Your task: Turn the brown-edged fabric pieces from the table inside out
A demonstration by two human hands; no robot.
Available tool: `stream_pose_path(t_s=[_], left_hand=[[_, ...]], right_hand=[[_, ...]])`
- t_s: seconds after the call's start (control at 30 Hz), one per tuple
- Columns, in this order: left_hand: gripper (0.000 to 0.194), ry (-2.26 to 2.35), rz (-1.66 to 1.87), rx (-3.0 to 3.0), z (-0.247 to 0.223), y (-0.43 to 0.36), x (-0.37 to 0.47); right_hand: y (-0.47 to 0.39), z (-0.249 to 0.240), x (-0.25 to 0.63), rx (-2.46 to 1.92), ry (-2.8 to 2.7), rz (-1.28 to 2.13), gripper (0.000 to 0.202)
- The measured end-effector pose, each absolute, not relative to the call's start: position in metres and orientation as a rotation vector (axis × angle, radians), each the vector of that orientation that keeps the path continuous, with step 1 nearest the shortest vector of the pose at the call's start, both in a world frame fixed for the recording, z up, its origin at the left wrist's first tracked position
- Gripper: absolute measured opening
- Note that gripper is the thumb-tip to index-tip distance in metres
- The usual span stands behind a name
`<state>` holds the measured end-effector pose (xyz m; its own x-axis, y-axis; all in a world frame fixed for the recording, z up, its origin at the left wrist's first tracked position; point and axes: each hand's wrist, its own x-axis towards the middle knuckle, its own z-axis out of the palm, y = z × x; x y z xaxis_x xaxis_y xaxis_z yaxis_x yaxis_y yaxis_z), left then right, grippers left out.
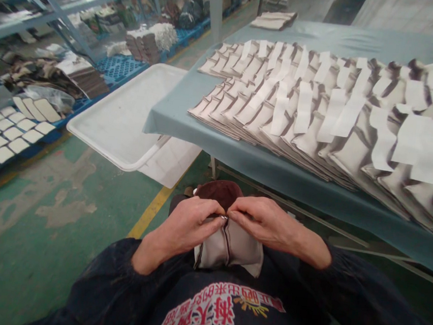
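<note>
In front of my body lies an off-white fabric piece (244, 247) with dark edging and a dark line down its middle. My left hand (185, 226) is closed, its thumb and fingertips pinching the top of this piece near the dark line. From the other side my right hand (268, 221) pinches the same spot, its fingertips almost meeting the left ones. Something small and shiny shows between the fingertips, too small to make out. Just beyond the hands is a dark brown rounded thing (219, 191), partly hidden by them.
To the right, a table with a blue-green cover (189, 129) bears rows of overlapping off-white fabric pieces (241, 106) with white paper strips (304, 107). A white tray (117, 117) sits left of it. Farther left, goods rest on blue pallets (114, 68) beside shelving (72, 31).
</note>
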<state>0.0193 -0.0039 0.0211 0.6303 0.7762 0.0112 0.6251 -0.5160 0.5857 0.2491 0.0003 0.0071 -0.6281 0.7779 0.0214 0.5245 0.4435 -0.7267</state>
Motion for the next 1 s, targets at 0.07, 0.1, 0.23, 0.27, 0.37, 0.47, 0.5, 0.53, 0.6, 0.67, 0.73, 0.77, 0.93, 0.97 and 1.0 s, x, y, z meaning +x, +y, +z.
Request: stream_pose_path(t_s=[0.07,0.1,0.23,0.27,0.37,0.47,0.5,0.53,0.6,0.67,0.73,0.77,0.93,0.97,1.0], left_hand=[[0.008,1.086,0.337,2.288,0.020,-0.003,0.018],[0.009,1.076,0.321,2.274,0.019,-0.002,0.017],[0.012,1.016,0.260,2.227,0.021,0.000,0.015],[0.012,1.005,0.247,2.225,0.022,0.000,0.015],[0.011,0.966,0.211,2.217,0.029,0.002,0.016],[0.026,0.894,0.162,2.252,0.034,0.005,0.016],[0.031,0.872,0.153,2.278,0.034,0.006,0.016],[0.033,0.856,0.153,2.307,0.034,0.006,0.016],[0.032,0.858,0.183,2.361,0.031,0.005,0.016],[0.028,0.884,0.250,2.406,0.024,0.002,0.017],[0.025,0.918,0.347,2.429,0.017,-0.003,0.018],[0.024,0.932,0.408,2.418,0.014,-0.006,0.020],[0.022,0.992,0.644,2.037,0.009,-0.015,0.025],[0.022,0.995,0.661,1.956,0.011,-0.015,0.025],[0.023,0.987,0.671,1.899,0.013,-0.015,0.025]], right_hand=[[0.000,0.005,0.250,-1.091,-2.369,0.948,0.020],[-0.001,0.004,0.250,-1.071,-2.381,0.919,0.020],[-0.003,0.000,0.249,-0.998,-2.444,0.749,0.019],[-0.005,-0.002,0.248,-1.006,-2.459,0.688,0.017],[-0.009,-0.007,0.244,-1.028,-2.481,0.497,0.014],[-0.013,-0.010,0.241,-1.020,-2.468,0.370,0.014],[-0.014,-0.010,0.241,-1.021,-2.457,0.350,0.015],[-0.014,-0.009,0.241,-1.024,-2.443,0.345,0.016],[-0.015,-0.007,0.243,-1.022,-2.418,0.367,0.017],[-0.017,-0.005,0.243,-1.014,-2.402,0.396,0.017],[-0.020,-0.003,0.240,-0.989,-2.383,0.383,0.017],[-0.022,-0.003,0.238,-0.979,-2.358,0.364,0.017],[-0.029,-0.005,0.220,-0.971,-2.108,0.443,0.018],[-0.028,-0.005,0.219,-0.966,-2.064,0.504,0.019],[-0.027,-0.005,0.219,-0.957,-2.032,0.571,0.020]])
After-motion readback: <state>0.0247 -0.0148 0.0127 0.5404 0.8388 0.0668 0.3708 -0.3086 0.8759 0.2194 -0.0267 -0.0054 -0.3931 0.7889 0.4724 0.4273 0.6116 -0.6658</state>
